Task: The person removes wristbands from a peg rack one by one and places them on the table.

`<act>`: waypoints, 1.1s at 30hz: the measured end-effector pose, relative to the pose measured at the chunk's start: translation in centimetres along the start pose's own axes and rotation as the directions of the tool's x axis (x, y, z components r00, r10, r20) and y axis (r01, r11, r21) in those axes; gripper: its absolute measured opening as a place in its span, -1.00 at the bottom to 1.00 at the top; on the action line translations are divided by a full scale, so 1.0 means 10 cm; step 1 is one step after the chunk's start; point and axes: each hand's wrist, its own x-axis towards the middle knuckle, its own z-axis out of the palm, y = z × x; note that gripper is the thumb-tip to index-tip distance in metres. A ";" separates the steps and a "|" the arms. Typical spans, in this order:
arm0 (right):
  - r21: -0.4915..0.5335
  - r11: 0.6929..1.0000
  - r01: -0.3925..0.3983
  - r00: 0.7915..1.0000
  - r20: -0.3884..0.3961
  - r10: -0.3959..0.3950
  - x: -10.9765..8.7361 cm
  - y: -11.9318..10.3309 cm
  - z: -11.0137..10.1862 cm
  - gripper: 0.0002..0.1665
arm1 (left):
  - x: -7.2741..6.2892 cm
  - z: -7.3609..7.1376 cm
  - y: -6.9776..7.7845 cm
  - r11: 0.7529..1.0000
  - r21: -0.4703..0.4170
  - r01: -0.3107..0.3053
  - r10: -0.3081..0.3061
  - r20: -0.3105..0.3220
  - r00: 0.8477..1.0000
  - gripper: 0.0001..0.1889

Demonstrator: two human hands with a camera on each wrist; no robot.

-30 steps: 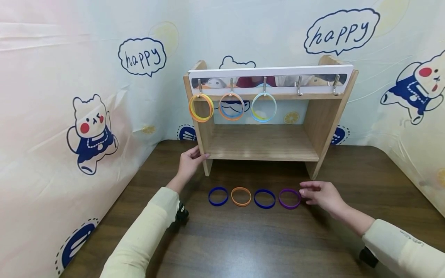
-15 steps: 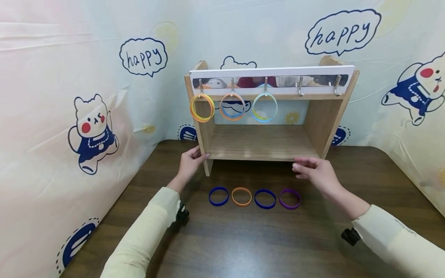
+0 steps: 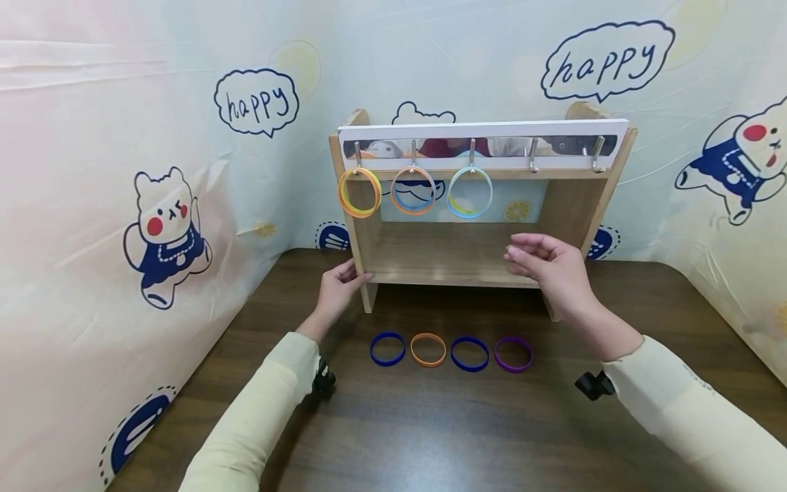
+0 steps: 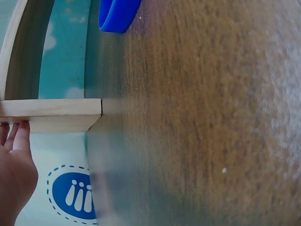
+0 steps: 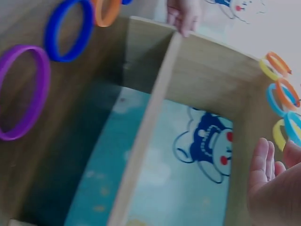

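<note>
My left hand [image 3: 335,292] grips the left side panel of a small wooden shelf [image 3: 455,273], thumb on the front edge and fingers behind it. My right hand [image 3: 550,268] is raised in front of the shelf's right part, fingers loosely bent, holding nothing. Several silicone wristbands lie in a row before the shelf: a blue wristband [image 3: 387,363], an orange wristband [image 3: 428,365], a second blue wristband [image 3: 470,369] and a purple wristband [image 3: 514,370]. On the rail's left hooks hang yellow and orange wristbands [image 3: 341,195], orange and blue wristbands [image 3: 413,211], and light blue and yellow wristbands [image 3: 490,195].
A white-framed hook rail [image 3: 492,128] runs across the shelf's top. Its right hooks, a fourth hook [image 3: 533,156] and a fifth hook [image 3: 598,156], carry no bands. The brown wooden table [image 3: 430,437] meets a printed cloth backdrop [image 3: 74,205] behind and at the sides.
My right hand has risen from beside the purple wristband to in front of the shelf, moving slightly left. My left hand keeps its place on the side panel. The wristbands stay where they were.
</note>
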 end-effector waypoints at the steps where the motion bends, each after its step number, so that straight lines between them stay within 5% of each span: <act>1: 0.001 1.000 0.007 1.000 -0.002 -0.007 0.01 -0.03 0.02 -0.69 | 0.00 0.00 0.00 1.000 0.000 -0.001 0.001 0.000 1.000 -0.44; 12: 0.096 0.988 0.120 0.993 -0.007 -0.120 0.15 -0.23 0.26 -0.71 | 0.01 0.01 0.01 1.000 -0.022 -0.006 0.006 -0.007 1.000 -0.45; 33: 0.115 0.988 0.099 0.990 -0.111 -0.086 0.32 -0.28 0.46 -0.62 | -0.01 0.02 0.00 1.000 -0.021 0.012 -0.012 -0.012 1.000 -0.43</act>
